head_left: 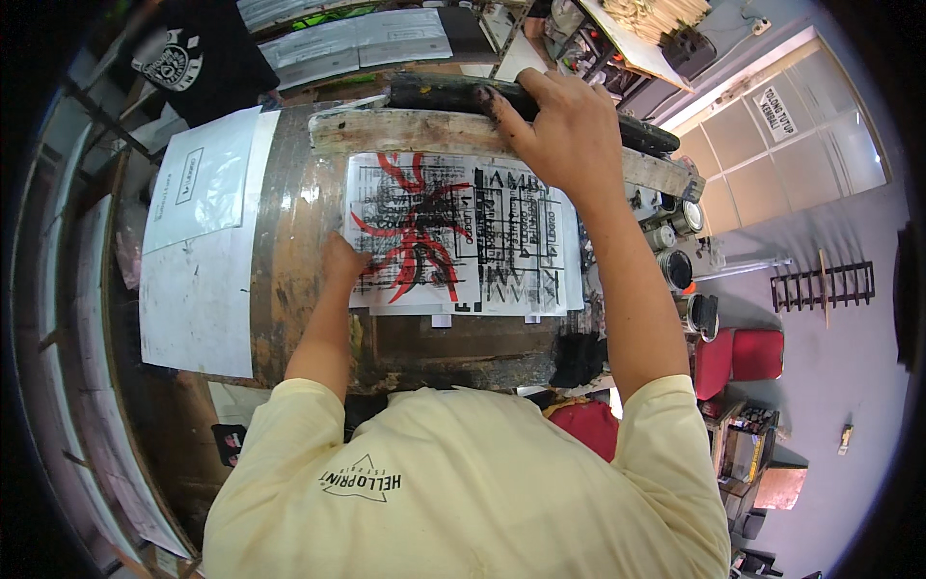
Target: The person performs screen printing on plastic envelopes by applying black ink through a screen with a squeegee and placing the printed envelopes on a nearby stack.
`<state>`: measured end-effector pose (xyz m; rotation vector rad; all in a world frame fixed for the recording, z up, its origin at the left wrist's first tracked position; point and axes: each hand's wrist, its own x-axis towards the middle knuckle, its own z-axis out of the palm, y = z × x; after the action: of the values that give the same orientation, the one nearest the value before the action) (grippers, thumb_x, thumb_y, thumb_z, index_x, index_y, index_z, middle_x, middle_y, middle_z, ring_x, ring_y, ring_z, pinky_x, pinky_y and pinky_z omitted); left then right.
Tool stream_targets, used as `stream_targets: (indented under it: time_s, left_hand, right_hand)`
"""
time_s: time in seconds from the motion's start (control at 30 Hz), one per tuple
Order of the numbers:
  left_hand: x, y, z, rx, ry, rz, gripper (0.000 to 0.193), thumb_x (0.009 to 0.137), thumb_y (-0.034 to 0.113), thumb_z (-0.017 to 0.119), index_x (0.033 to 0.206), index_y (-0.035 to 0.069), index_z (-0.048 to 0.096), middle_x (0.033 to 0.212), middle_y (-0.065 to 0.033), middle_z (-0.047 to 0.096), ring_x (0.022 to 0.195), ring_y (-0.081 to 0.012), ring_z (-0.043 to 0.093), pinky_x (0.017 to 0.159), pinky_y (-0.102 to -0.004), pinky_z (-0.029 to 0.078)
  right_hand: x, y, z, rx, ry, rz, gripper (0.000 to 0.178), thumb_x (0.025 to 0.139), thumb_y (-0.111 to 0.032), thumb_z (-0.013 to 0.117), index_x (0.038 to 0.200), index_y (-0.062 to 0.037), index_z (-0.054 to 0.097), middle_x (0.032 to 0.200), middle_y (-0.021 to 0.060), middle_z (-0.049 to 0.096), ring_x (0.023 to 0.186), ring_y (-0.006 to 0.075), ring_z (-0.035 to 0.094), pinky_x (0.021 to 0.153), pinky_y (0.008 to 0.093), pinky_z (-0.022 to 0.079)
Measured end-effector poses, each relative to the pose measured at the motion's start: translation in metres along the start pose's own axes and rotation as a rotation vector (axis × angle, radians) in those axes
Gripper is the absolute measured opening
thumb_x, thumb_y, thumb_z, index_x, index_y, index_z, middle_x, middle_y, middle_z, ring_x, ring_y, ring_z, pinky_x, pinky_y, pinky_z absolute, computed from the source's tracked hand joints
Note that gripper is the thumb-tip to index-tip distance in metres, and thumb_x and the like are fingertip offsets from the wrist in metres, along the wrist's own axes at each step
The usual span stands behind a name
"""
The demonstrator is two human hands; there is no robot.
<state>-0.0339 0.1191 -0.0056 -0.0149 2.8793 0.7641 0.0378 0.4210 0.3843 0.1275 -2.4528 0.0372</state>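
Note:
A printed sheet [415, 270] with red sunburst-like strokes and black lettering lies on the worn wooden table in front of me. It rests over other white sheets that carry dense black lettering [521, 236]. My left hand [341, 259] is at the sheet's left edge, its thumb over the margin; the other fingers are partly hidden. Beyond the sheets, a pale wooden frame bar [415, 131] runs across, beside a dark, ink-covered bar [444, 94]. My right hand [569, 130] is closed over these bars, with dark ink on thumb and fingertips.
White sheets [198, 309] cover the table's left end. Paint cans [675, 265] line its right side, and a black cloth [579, 359] lies at the near right corner. A person in a black shirt [207, 58] stands at far left. Red chairs [757, 355] are at right.

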Motion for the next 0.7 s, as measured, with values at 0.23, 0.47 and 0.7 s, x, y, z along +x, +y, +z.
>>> stream_targets:
  time_s: [0.23, 0.47, 0.7]
  left_hand:
    - [0.016, -0.004, 0.005, -0.496, -0.005, 0.034, 0.038, 0.085, 0.023, 0.08, 0.113, -0.001, 0.069, 0.103, -0.0198, 0.075, 0.096, -0.0348, 0.072, 0.086, -0.0452, 0.057]
    - [0.007, 0.033, 0.006, -1.112, -0.457, -0.118, 0.019, 0.1, 0.014, 0.068, 0.11, -0.002, 0.07, 0.094, -0.0082, 0.074, 0.083, -0.0168, 0.069, 0.072, -0.0328, 0.056]
    - [-0.015, 0.117, 0.088, -0.634, -0.256, 0.074, 0.026, 0.09, 0.025, 0.075, 0.096, -0.001, 0.072, 0.081, -0.0141, 0.073, 0.077, -0.0233, 0.07, 0.076, -0.0404, 0.056]
  right_hand:
    - [0.001, 0.003, 0.0, 0.006, -0.02, 0.0, 0.045, 0.089, -0.051, 0.069, 0.095, -0.0075, 0.075, 0.083, 0.0132, 0.071, 0.087, 0.0336, 0.069, 0.083, 0.0473, 0.047]
    - [0.005, 0.007, 0.0, -0.015, -0.049, 0.003, 0.045, 0.089, -0.05, 0.07, 0.093, -0.0056, 0.075, 0.082, 0.0138, 0.07, 0.086, 0.0345, 0.068, 0.084, 0.0482, 0.047]
    - [0.006, 0.009, -0.002, 0.004, -0.039, 0.009, 0.044, 0.088, -0.049, 0.071, 0.092, -0.0054, 0.074, 0.08, 0.0134, 0.069, 0.085, 0.034, 0.067, 0.084, 0.0476, 0.046]
